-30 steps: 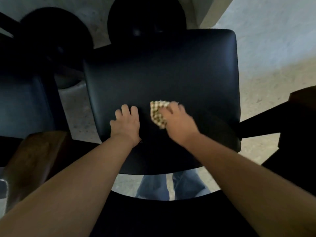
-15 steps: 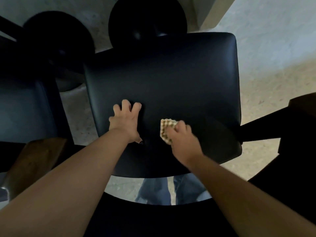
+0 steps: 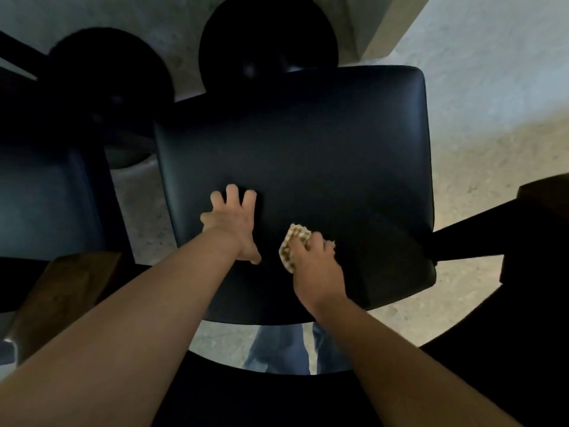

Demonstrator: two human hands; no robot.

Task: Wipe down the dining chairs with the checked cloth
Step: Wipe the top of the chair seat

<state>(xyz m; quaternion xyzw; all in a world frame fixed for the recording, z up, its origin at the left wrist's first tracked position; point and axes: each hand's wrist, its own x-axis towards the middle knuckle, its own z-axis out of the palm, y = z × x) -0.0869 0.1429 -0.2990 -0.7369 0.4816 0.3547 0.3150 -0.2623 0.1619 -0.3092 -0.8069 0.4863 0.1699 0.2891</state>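
Observation:
A black padded chair seat [image 3: 308, 143] fills the middle of the head view. My right hand [image 3: 314, 266] grips a bunched checked cloth [image 3: 292, 245], beige and brown, and holds it against the near part of the seat. My left hand [image 3: 231, 220] rests on the seat just left of the cloth, fingers spread and straight, palm down. Most of the cloth is hidden under my right hand.
A second dark chair seat [image 3: 46, 195] stands to the left. Two round black bases [image 3: 268, 41] sit on the pale floor beyond the seat. A brown wooden chair part [image 3: 61, 291] is at lower left, another dark chair [image 3: 538, 241] at right. My jeans [image 3: 277, 349] show below.
My right hand has drawn the cloth toward me across the seat, from mid-seat to its near part. My left hand stayed planted and spread its fingers wider.

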